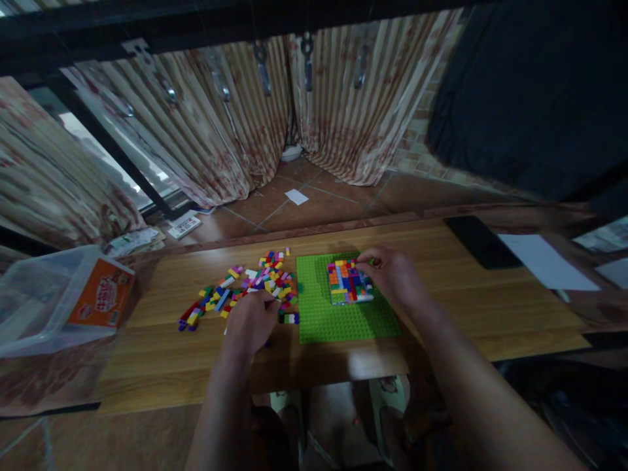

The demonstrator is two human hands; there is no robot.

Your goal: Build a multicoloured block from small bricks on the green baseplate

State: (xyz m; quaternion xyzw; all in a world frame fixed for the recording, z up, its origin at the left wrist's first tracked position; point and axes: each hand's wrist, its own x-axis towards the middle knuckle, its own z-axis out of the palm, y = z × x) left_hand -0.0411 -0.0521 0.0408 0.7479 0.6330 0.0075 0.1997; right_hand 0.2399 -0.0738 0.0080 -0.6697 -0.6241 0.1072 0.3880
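Observation:
A green baseplate lies on the wooden table, and a block of many-coloured toy bricks is built up on it. My right hand reaches over the block's far right corner, thumb and fingertips pinched together there. Whether a brick sits between those fingertips is too small to tell. To the left of the baseplate spreads a heap of loose toy bricks. My left hand is at the heap's near edge with its fingers bent together. What it holds, if anything, is hidden. A short row of bricks lies just right of its fingers.
On the right of the wooden table lie a black tablet-like slab and white paper. A clear plastic bin with an orange label stands left of the table. Curtains hang behind.

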